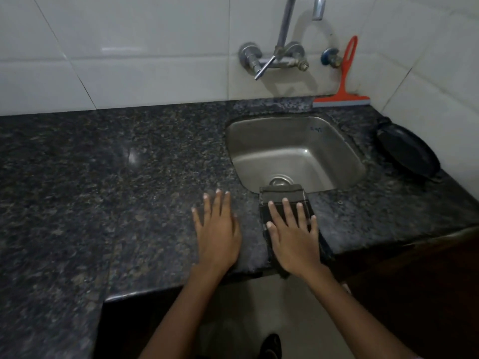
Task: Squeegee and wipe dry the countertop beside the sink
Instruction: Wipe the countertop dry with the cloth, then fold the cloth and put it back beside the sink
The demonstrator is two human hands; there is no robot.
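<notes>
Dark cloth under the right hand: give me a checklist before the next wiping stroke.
1. Right hand flat on the dark cloth: ok.
2. Cloth fully on the countertop: not ok, its far edge overhangs the sink.
3. Left hand free, flat on the countertop, apart from the cloth: ok.
4. Orange squeegee out of the way, leaning on the wall behind the sink: ok.
5. Black pan clear of the stroke, right of the sink: ok.
6. Countertop dry: cannot tell.
</notes>
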